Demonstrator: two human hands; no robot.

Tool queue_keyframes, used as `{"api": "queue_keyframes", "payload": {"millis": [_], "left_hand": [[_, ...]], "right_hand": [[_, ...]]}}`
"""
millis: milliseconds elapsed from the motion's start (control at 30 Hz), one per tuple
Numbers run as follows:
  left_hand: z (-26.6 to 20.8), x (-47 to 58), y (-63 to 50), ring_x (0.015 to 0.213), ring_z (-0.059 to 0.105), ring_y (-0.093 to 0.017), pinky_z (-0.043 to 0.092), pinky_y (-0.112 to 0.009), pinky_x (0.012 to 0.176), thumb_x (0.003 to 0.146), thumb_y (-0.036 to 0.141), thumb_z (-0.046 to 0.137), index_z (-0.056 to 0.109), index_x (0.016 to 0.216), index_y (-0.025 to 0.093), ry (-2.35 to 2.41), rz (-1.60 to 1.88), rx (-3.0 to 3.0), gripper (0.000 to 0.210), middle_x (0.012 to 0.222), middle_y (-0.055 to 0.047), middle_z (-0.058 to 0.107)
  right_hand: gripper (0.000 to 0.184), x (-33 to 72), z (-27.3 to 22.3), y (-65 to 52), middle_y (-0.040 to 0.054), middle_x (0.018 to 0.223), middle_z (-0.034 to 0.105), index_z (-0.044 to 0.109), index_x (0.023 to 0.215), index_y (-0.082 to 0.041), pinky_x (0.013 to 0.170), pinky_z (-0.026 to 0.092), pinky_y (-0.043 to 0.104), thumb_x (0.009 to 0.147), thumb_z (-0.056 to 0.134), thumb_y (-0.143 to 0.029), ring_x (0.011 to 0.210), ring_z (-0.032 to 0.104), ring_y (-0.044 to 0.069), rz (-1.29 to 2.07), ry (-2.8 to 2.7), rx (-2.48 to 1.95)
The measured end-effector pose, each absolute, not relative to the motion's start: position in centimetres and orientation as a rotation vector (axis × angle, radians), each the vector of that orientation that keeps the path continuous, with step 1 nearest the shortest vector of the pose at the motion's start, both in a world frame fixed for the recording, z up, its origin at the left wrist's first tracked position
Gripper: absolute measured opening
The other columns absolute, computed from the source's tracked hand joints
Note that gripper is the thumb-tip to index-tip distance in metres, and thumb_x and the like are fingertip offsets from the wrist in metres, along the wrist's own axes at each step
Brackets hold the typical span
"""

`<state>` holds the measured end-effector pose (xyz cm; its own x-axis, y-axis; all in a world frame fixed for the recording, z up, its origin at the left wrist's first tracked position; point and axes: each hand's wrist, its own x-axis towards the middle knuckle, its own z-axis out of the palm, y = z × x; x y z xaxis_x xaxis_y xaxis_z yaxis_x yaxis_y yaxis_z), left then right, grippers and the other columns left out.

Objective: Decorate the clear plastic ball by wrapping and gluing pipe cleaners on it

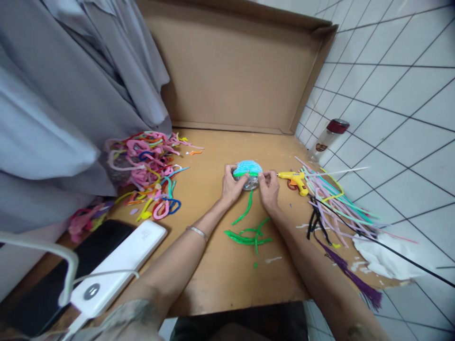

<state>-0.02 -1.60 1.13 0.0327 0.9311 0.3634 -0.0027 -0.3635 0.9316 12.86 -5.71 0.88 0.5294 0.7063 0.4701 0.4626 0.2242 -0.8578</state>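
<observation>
Between my two hands is a ball (250,167) with a light blue top, a green band round its middle and a shiny silvery lower part. My left hand (232,183) grips its left side, thumb pressed on the green band. On the ball's right side, the fingers of my right hand (269,186) are pinched at the edge, by the end of the green band. Several green pipe cleaners (245,238) lie on the table just below, one reaching up towards the ball. A yellow glue gun (295,180) lies right of my right hand.
Tangled coloured pipe cleaners (149,161) are heaped at the left. Straight pipe cleaners (337,203), a black cord (373,239), white tissue (386,255) and a red-capped bottle (327,139) are at the right. A white power bank (121,265) and black phone-like slab (46,293) lie front left.
</observation>
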Motion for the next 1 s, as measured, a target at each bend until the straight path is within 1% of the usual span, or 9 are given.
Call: {"api": "queue_keyframes", "payload": {"millis": [133, 267, 367, 500, 633, 767, 867, 1000], "left_hand": [[1.0, -0.1, -1.4, 0.107, 0.063, -0.022, 0.048, -0.038, 0.095, 0.073, 0.038, 0.071, 0.047, 0.099, 0.021, 0.996, 1.441, 1.476, 0.039, 0.117, -0.011, 0.063], [1.0, 0.0, -1.4, 0.108, 0.062, -0.021, 0.049, -0.037, 0.094, 0.074, 0.037, 0.07, 0.047, 0.1, 0.022, 0.984, 1.434, 1.477, 0.038, 0.119, -0.01, 0.063], [0.9, 0.0, -1.4, 0.112, 0.062, -0.02, 0.047, -0.036, 0.097, 0.08, 0.035, 0.063, 0.048, 0.1, 0.022, 0.932, 1.445, 1.481, 0.028, 0.123, -0.01, 0.062], [0.8, -0.1, -1.3, 0.112, 0.062, -0.02, 0.046, -0.036, 0.101, 0.088, 0.036, 0.055, 0.051, 0.098, 0.022, 0.909, 1.458, 1.495, 0.017, 0.12, -0.009, 0.065], [0.6, -0.2, -0.9, 0.112, 0.063, -0.021, 0.047, -0.038, 0.102, 0.09, 0.041, 0.054, 0.054, 0.097, 0.023, 0.861, 1.47, 1.501, 0.02, 0.121, -0.009, 0.066], [0.3, -0.2, -0.3, 0.108, 0.064, -0.021, 0.047, -0.039, 0.1, 0.091, 0.047, 0.052, 0.056, 0.094, 0.023, 0.853, 1.504, 1.495, 0.025, 0.114, -0.009, 0.068], [0.0, -0.3, 0.2, 0.107, 0.064, -0.021, 0.047, -0.039, 0.1, 0.092, 0.042, 0.05, 0.056, 0.093, 0.022, 0.857, 1.533, 1.463, 0.021, 0.11, -0.009, 0.069], [-0.5, -0.2, 1.0, 0.102, 0.065, -0.019, 0.049, -0.036, 0.097, 0.09, 0.027, 0.046, 0.056, 0.094, 0.022, 0.917, 1.499, 1.385, 0.012, 0.103, -0.007, 0.069]], "right_hand": [[0.034, 12.8, 0.8, -5.7, 0.0009, 0.078, 0.06, 0.049, 0.085, -0.022, 0.07, 0.048, 0.032, 0.085, 0.054, -0.056, 0.071, 0.058, 0.018, 0.248, -1.107, -1.398], [0.039, 12.7, 0.6, -5.7, 0.0005, 0.08, 0.059, 0.05, 0.091, -0.022, 0.07, 0.047, 0.031, 0.079, 0.062, -0.058, 0.073, 0.057, 0.017, 0.254, -1.105, -1.416], [0.04, 12.7, 0.5, -5.6, -0.002, 0.075, 0.056, 0.049, 0.09, -0.022, 0.066, 0.046, 0.03, 0.079, 0.063, -0.057, 0.068, 0.056, 0.016, 0.298, -1.066, -1.411], [0.038, 12.8, 0.4, -5.5, -0.0028, 0.073, 0.056, 0.047, 0.088, -0.022, 0.064, 0.046, 0.029, 0.081, 0.061, -0.057, 0.066, 0.054, 0.015, 0.323, -1.036, -1.384], [0.038, 12.9, 0.4, -5.4, -0.0033, 0.071, 0.055, 0.047, 0.088, -0.023, 0.062, 0.045, 0.028, 0.081, 0.061, -0.058, 0.065, 0.053, 0.015, 0.319, -1.031, -1.382], [0.04, 12.8, 0.3, -5.2, -0.0042, 0.069, 0.052, 0.047, 0.087, -0.023, 0.062, 0.044, 0.028, 0.08, 0.062, -0.059, 0.063, 0.051, 0.014, 0.308, -1.027, -1.381], [0.04, 12.8, 0.1, -5.1, -0.0039, 0.071, 0.053, 0.048, 0.088, -0.023, 0.063, 0.045, 0.028, 0.079, 0.063, -0.059, 0.065, 0.052, 0.014, 0.335, -1.015, -1.352], [0.036, 13.2, -0.4, -4.7, -0.0017, 0.078, 0.059, 0.049, 0.09, -0.023, 0.065, 0.048, 0.029, 0.083, 0.057, -0.057, 0.071, 0.057, 0.016, 0.394, -1.014, -1.315]]}}
